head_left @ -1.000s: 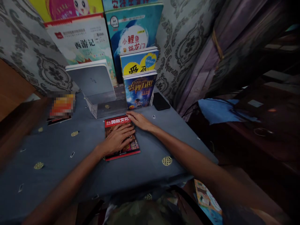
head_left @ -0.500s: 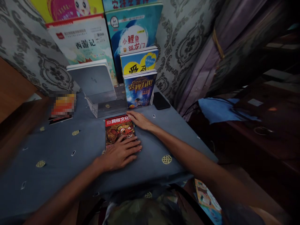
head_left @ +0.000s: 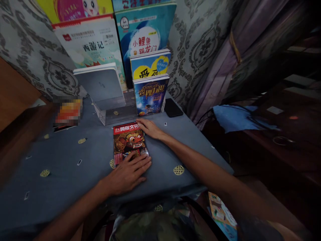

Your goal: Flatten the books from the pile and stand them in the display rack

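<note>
**Both hands flat on the red magazine, book stand right behind it**

So the red magazine (head_left: 129, 142) is lying face up on the grey-blue tablecloth (head_left: 62, 160), roughly in the middle of the table and just in front of the clear stand (head_left: 117, 112). Cover has a big mask face on it and a red title bar along the far edge.

The left hand (head_left: 129, 174) is laid flat, fingers spread wide and loose, not gripping anything. The palm sits on the cloth at the near end of the magazine and the fingertips overlap its near edge. The right hand (head_left: 150, 128) is also open and flat, resting at the far right corner of the magazine, fingers touching the corner by the title bar. Neither hand has anything pinched or lifted; the magazine lies flat on the cloth.

Behind it, the clear stand holds a grey book (head_left: 100, 83) on the left, leaning back, and a dark blue fantasy-looking book (head_left: 150, 95) on the right, with a blue and yellow book (head_left: 149, 63) stacked up behind that. More big picture books (head_left: 146, 28) lean on the patterned wall (head_left: 198, 43) further back.

A black phone (head_left: 173, 107) lies just right of the stand, near the table's edge. Over on the left of the table there's something orange, too blurred to make out. A purple curtain (head_left: 240, 57) hangs off to the right.
</note>
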`<act>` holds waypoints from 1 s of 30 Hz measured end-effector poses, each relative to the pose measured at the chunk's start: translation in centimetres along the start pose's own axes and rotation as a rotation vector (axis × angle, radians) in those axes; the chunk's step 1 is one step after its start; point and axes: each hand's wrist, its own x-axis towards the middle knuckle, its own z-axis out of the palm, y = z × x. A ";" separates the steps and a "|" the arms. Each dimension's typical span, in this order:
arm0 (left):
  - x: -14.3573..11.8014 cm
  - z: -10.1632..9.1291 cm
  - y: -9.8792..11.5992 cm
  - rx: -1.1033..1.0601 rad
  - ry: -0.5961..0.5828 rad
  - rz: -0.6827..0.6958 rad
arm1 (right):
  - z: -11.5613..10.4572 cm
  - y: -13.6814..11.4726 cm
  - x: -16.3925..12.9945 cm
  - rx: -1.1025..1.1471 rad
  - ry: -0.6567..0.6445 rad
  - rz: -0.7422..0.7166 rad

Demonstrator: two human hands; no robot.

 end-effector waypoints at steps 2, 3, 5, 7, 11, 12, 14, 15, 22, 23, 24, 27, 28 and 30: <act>-0.6 0.0 0.1 0.009 0.022 -0.006 | 0.0 0.1 0.0 0.002 0.002 -0.003; -1.0 0.0 0.1 0.016 0.034 -0.012 | 0.1 0.2 0.0 0.005 0.003 -0.006; -1.9 0.0 0.2 0.032 0.049 -0.026 | 0.1 0.3 0.0 0.010 0.003 -0.010; -2.8 -0.1 0.2 0.044 0.064 -0.042 | 0.2 0.4 0.0 0.015 0.002 -0.009; -4.8 -0.5 0.1 0.054 0.094 -0.076 | 0.1 0.4 0.0 0.022 0.002 -0.011; -5.3 -0.6 0.0 0.062 0.097 -0.087 | 0.1 0.3 0.0 0.023 0.001 -0.013; -6.4 -0.7 0.0 0.076 0.102 -0.111 | 0.0 0.2 0.0 0.021 -0.002 -0.015; -6.9 -0.7 0.0 0.079 0.108 -0.124 | 0.0 0.1 0.0 0.019 0.001 -0.016; -8.8 -0.6 -1.2 0.056 0.153 -0.191 | 0.2 0.4 0.0 0.014 0.013 -0.030; -8.8 -0.7 -1.7 0.053 0.162 -0.197 | 0.2 0.5 0.0 0.008 0.015 -0.033; -8.6 -0.7 -2.4 0.049 0.174 -0.205 | 0.3 0.6 0.0 0.002 0.015 -0.035; -8.0 -0.9 -4.6 0.034 0.215 -0.239 | 0.3 0.6 0.0 -0.011 0.004 -0.045; -7.7 -0.9 -5.4 0.029 0.227 -0.249 | 0.3 0.6 0.0 -0.015 0.000 -0.047; -6.9 -1.0 -7.2 0.017 0.241 -0.275 | 0.3 0.6 -0.1 -0.026 -0.005 -0.047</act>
